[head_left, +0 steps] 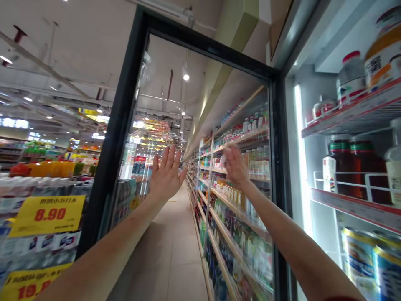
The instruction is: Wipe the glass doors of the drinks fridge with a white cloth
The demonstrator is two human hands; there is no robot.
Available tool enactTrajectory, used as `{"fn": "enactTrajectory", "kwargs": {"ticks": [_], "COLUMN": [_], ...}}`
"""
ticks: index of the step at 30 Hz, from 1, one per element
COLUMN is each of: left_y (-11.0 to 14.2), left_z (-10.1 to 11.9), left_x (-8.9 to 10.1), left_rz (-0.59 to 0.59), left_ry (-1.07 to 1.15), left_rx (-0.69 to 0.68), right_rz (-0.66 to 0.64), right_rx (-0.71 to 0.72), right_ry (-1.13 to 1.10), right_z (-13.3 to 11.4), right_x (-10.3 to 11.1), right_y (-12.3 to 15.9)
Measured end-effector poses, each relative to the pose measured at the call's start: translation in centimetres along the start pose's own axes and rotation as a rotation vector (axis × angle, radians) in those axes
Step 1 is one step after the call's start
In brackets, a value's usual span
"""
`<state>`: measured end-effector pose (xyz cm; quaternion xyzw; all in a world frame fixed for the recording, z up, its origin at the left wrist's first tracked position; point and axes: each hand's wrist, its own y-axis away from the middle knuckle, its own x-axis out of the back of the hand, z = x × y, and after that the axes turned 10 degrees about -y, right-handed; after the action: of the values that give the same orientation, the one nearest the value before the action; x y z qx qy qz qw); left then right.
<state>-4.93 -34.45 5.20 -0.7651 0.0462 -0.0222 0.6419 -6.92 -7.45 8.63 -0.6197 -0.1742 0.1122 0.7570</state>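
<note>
A glass door (200,104) in a dark frame (120,108) stands swung open in front of me. My left hand (167,174) is raised before the glass, palm forward, its fingers spread and holding nothing. Further right, my right hand (237,168) is also lifted toward the pane with fingers stretched out, a little blurred by motion. Whether either palm presses on the glass or is just short of it, I cannot tell. Both arms reach forward from the bottom of the view.
To the right is a lit cooler with wire-fronted shelves (354,209), dark bottles (340,167) and cans (359,255). Left of the door are stacked goods with yellow price signs (48,215). Through the glass show a tiled aisle floor (169,251) and long shelves of bottles.
</note>
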Motion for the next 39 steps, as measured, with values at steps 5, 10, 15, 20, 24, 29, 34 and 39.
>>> {"fn": "enactTrajectory", "kwargs": {"ticks": [5,10,15,20,24,29,34,39], "left_y": [-0.2,1.5,4.1,3.7,4.4,8.5,9.8,9.5], "left_z": [0.0,0.5,1.6,1.8,1.5,0.9,0.5,0.4], "left_x": [0.0,0.0,0.6,0.9,0.8,1.4,1.5,1.2], "left_rz": [-0.014,-0.005,-0.070,-0.073,-0.069,-0.125,-0.148,-0.150], "left_ry": [-0.019,-0.011,0.007,0.000,-0.019,-0.005,0.000,-0.009], "left_rx": [0.000,-0.071,-0.092,-0.091,-0.105,-0.116,-0.103,-0.097], "right_rz": [0.310,0.008,0.279,0.189,-0.018,0.261,0.005,0.173], "right_rx": [-0.506,0.056,-0.432,-0.212,0.094,-0.450,0.045,-0.268], "right_ry": [0.023,0.006,0.058,0.038,-0.004,0.101,0.012,0.050], "right_z": [3.4,0.6,6.4,2.7,0.1,3.6,-2.2,-0.8], "right_x": [0.9,-0.8,1.7,0.1,-0.9,0.8,-1.8,-1.3], "right_y": [1.5,4.4,7.0,9.9,10.8,12.1,14.8,13.0]}}
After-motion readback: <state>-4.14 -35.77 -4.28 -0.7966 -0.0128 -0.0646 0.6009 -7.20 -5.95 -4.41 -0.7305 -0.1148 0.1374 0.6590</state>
